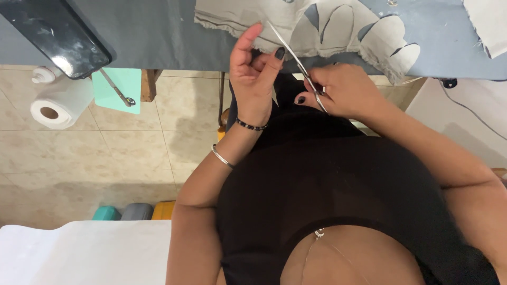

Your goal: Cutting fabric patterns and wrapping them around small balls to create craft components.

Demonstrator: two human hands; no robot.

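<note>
My left hand (254,74) pinches the near edge of a beige fabric piece (248,18) that lies on the grey table (158,31). The fabric has leaf-like shapes cut out of it. My right hand (340,89) grips a pair of metal scissors (296,58), whose blades point up and left into the fabric edge, just right of my left thumb. Both hands are at the table's near edge, close together. A beaded bracelet and a metal bangle circle my left wrist.
A dark glossy device (55,34) sits at the table's left. A paper roll (55,103) and a teal sheet with a clip (119,89) hang below the edge. White cloth (488,24) lies far right. A white surface (84,253) is at lower left.
</note>
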